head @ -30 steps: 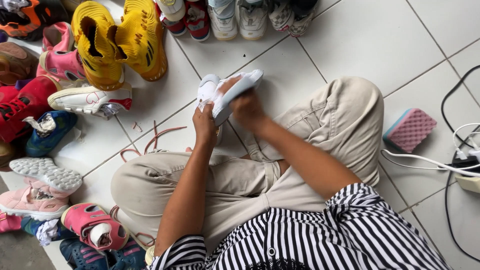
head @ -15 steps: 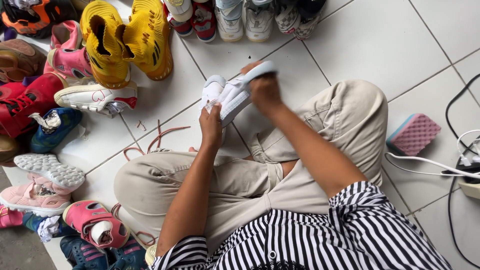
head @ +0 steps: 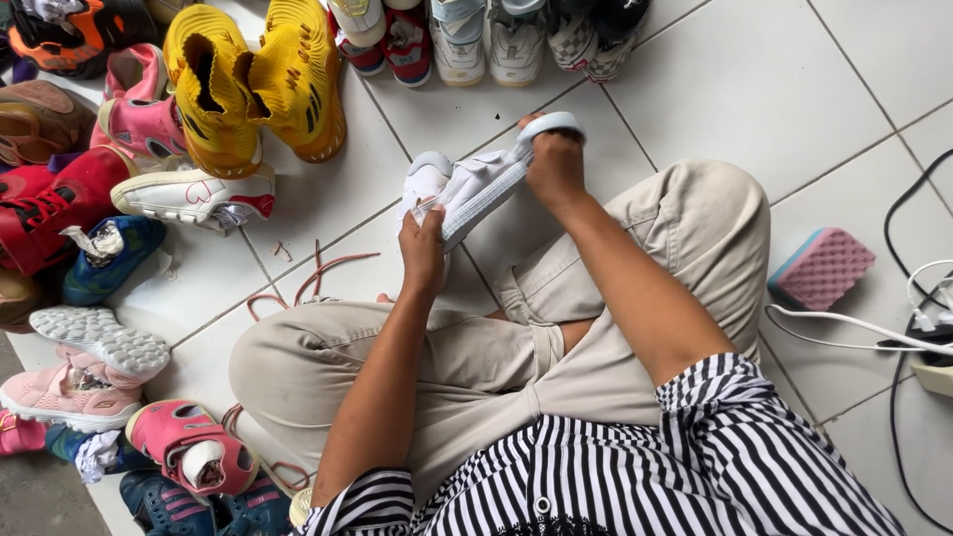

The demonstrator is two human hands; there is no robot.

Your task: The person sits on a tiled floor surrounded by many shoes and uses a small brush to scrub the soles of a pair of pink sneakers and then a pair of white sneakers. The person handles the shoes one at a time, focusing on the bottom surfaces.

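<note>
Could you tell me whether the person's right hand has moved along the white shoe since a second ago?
Yes. The right hand has slid from mid-shoe to the far end of the white shoe, toward the row of shoes at the top.

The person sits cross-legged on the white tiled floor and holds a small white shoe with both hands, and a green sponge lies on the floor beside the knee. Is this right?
Nearly. In the head view the ridged sponge block beside the knee is pink with a pale blue edge, not green. The rest holds: both hands, left hand and right hand, hold the small white shoe above the white tiled floor.
</note>
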